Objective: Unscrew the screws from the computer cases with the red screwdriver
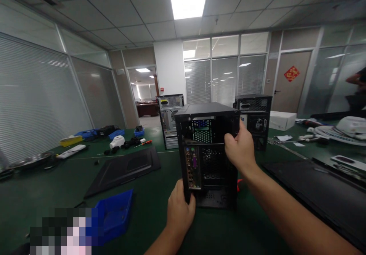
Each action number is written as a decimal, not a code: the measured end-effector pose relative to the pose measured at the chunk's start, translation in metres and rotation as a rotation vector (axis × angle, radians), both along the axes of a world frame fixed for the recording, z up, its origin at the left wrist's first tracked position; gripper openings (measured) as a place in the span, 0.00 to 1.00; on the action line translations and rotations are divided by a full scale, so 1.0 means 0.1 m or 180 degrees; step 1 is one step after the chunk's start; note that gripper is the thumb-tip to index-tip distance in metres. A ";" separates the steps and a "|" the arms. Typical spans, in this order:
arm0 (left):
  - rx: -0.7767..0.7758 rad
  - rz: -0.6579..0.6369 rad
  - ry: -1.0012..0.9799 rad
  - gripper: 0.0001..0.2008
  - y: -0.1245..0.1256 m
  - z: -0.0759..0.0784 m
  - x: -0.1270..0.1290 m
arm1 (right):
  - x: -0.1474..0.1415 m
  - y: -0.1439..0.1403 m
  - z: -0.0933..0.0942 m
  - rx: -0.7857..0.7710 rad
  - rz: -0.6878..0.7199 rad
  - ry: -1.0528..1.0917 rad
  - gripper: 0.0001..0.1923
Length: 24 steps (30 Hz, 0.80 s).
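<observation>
we hold a boxy black metal computer case (208,156) upright in front of us at the dark green counter (151,198), its rear side facing us. our left hand (180,207) is closed around the lower left edge, and our right hand (241,146) grips the upper right edge, thumb beside the open gap at the upper rear. some fingers are hidden behind the sides, and we cannot tell whether the base bears fully on the counter.

one hand low and one high could let the case twist or tip if we pulled unevenly. bare metal edges around that gap could nick our thumb if the grip slid. the silver metal port plate (193,171) is exposed close to our left hand, so a slip there could scrape its connectors. behind stand a grey-and-black metal computer tower (171,123) and a black mesh-backed computer tower (254,121); pushing too far forward could knock them. a small red object (239,185) shows just beside the lower right edge, where a sideways shift could catch it.
</observation>
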<state>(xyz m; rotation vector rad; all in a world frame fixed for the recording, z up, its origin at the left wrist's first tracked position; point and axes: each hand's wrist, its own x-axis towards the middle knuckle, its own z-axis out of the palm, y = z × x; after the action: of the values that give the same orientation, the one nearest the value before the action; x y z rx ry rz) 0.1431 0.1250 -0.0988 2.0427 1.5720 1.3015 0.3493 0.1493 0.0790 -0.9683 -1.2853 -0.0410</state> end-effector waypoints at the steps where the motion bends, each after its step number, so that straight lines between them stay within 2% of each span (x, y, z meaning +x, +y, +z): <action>1: -0.0037 -0.0015 0.0023 0.12 0.00 0.00 0.01 | 0.02 0.01 0.00 0.0001 0.0002 0.0007 0.25; 6: 0.0140 0.0053 0.0102 0.12 -0.02 -0.02 0.01 | 0.10 -0.01 -0.01 0.0050 0.0139 -0.0099 0.19; 10: 0.0188 0.0202 0.0205 0.10 -0.05 -0.04 0.02 | 0.11 -0.06 -0.03 0.0030 0.0172 -0.0316 0.24; 17: 0.0128 0.0090 0.0290 0.09 -0.07 -0.01 -0.01 | 0.12 -0.07 -0.07 0.0004 -0.0318 -0.0689 0.30; 24: -0.0154 0.0016 0.0242 0.12 -0.07 0.02 -0.03 | 0.14 -0.09 -0.07 -0.0068 -0.0225 -0.0546 0.30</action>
<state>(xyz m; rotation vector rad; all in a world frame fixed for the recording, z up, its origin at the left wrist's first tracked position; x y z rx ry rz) 0.1403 0.1175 -0.0964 2.0828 1.6253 1.1886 0.3634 0.1399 0.0719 -1.0460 -1.4103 -0.1686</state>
